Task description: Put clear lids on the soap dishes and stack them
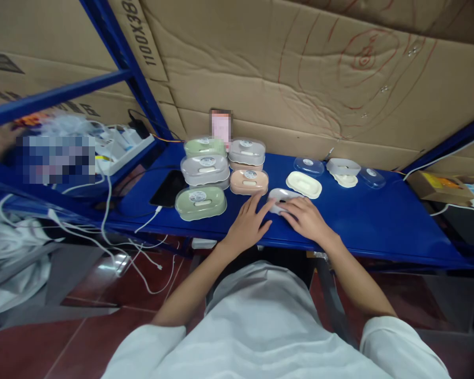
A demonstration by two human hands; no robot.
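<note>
A light grey soap box part (278, 195) with a dark opening in its middle lies flat near the table's front edge. My right hand (305, 218) grips its right side, fingers over the top and thumb at the near edge. To the left, my left hand (249, 223) has its fingers spread, the index finger reaching the part's left edge; whether it touches cannot be made out. Just beyond the left fingertips sits a peach soap box (249, 181) under a clear lid. A cream oval tray (303, 184) lies behind the grey part.
Lidded soap boxes in green (200, 203), grey (205, 169) and peach are grouped at left, some stacked. A black phone-like slab (169, 188) lies beside them. Clear lids (308, 166) and a grey shell (343, 167) are at back right. Cables (108, 210) hang at left.
</note>
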